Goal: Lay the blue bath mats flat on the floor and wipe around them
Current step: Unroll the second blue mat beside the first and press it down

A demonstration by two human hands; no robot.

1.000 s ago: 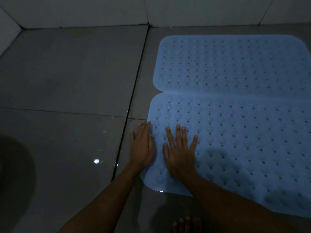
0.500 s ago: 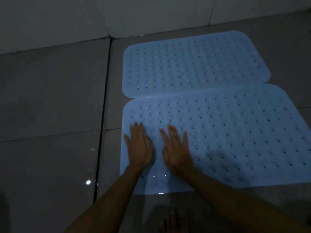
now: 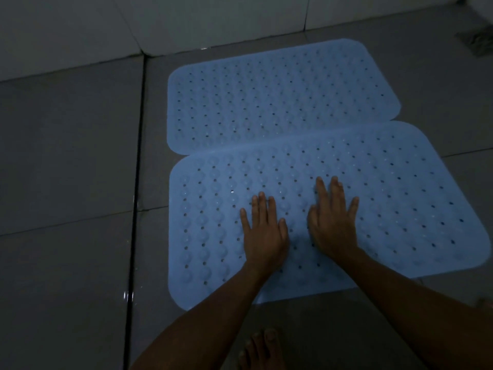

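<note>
Two light blue bath mats with rows of small holes lie flat side by side on the grey tiled floor. The far mat (image 3: 280, 97) reaches toward the wall; the near mat (image 3: 400, 204) overlaps its front edge slightly. My left hand (image 3: 264, 231) presses flat on the near mat around its middle, fingers straight and together. To its right, my right hand (image 3: 333, 220) also lies flat on the same mat, fingers spread. Neither hand holds anything.
A wet grey tile floor (image 3: 66, 156) surrounds the mats, with a dark grout line (image 3: 136, 196) just left of them. The white tiled wall (image 3: 186, 20) runs along the back. A floor drain (image 3: 477, 41) sits at the top right. My bare foot (image 3: 261, 348) stands near the mat's front edge.
Both hands have slid to the right across the near mat, from its left edge to its middle, staying flat. The view has shifted so more of both mats shows.
</note>
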